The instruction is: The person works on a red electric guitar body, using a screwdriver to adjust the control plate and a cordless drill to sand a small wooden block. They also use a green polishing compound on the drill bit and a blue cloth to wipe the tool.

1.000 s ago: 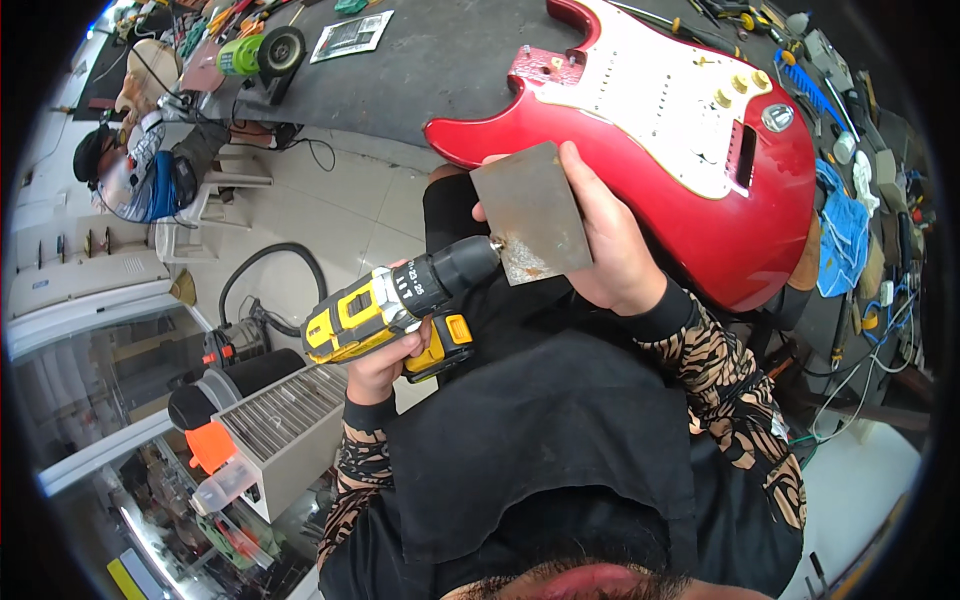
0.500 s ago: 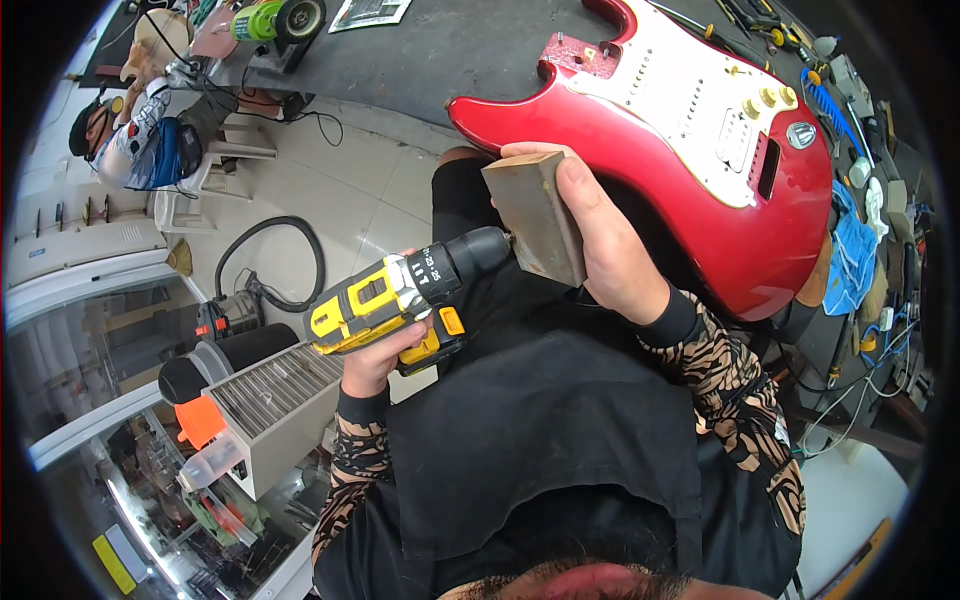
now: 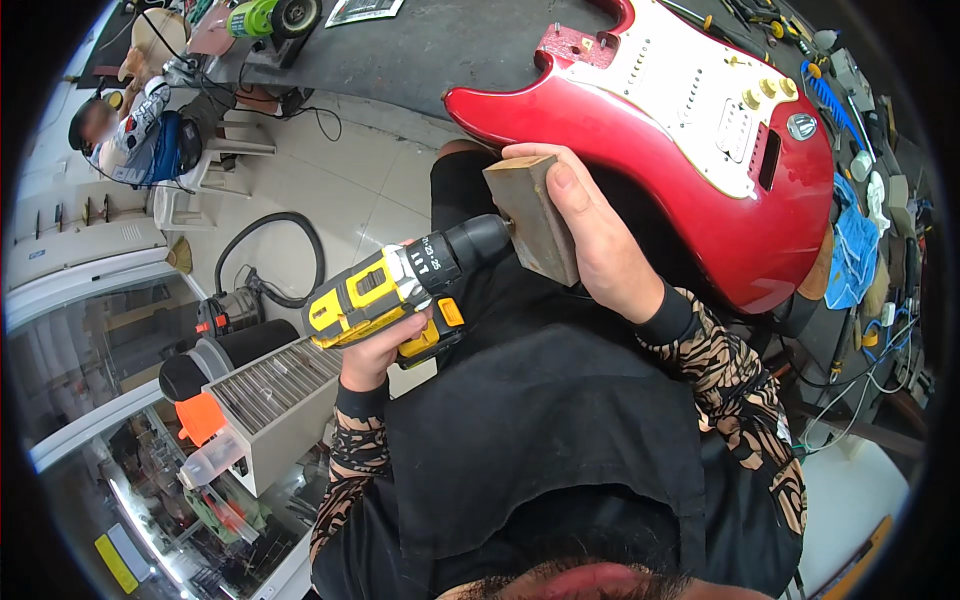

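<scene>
My left hand (image 3: 380, 350) is closed round the grip of a yellow and black cordless drill (image 3: 368, 292). The chuck points right, its tip against or very near the left face of a worn grey-brown rectangular block (image 3: 535, 240); the exact contact is hidden. My right hand (image 3: 610, 240) grips that block, thumb over its near side. Just beyond, a red electric guitar body (image 3: 742, 267) with white pickguard and cream knobs rests at the bench edge, its neck pocket bare.
The dark bench (image 3: 420, 60) bears a green wheeled tool (image 3: 255, 18), scattered hand tools and a blue cloth (image 3: 848, 250). Another person (image 3: 125, 135) is at upper left. A vacuum with black hose (image 3: 230, 315) and a grey slatted unit (image 3: 275, 390) stand at lower left.
The block has turned from showing its broad face to showing its edge, with my right thumb lower over it. The drill shifted slightly up. My view moved, sliding the guitar rightward.
</scene>
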The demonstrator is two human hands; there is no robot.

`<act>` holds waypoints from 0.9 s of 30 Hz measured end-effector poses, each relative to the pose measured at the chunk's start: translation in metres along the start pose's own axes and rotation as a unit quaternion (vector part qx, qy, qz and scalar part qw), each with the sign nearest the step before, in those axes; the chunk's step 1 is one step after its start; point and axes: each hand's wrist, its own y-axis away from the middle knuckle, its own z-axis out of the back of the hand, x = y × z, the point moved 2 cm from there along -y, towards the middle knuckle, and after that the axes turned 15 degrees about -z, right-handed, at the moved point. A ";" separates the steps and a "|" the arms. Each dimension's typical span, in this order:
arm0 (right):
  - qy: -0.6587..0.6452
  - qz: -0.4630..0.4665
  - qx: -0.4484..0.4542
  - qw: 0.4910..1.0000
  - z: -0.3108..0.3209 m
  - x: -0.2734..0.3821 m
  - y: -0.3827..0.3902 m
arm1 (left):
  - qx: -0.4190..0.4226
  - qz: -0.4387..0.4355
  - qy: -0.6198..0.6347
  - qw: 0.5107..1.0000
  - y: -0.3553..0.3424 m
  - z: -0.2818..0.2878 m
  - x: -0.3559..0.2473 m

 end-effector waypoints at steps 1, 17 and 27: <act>0.003 0.000 -0.003 1.000 0.000 -0.001 -0.001 | 0.001 -0.005 -0.002 1.000 0.000 0.000 0.001; 0.048 0.005 -0.007 0.999 0.001 -0.014 -0.008 | 0.007 -0.003 0.002 1.000 0.001 0.006 0.009; 0.017 -0.051 0.016 0.998 0.006 -0.019 -0.011 | 0.008 0.032 0.023 0.999 0.001 0.016 0.013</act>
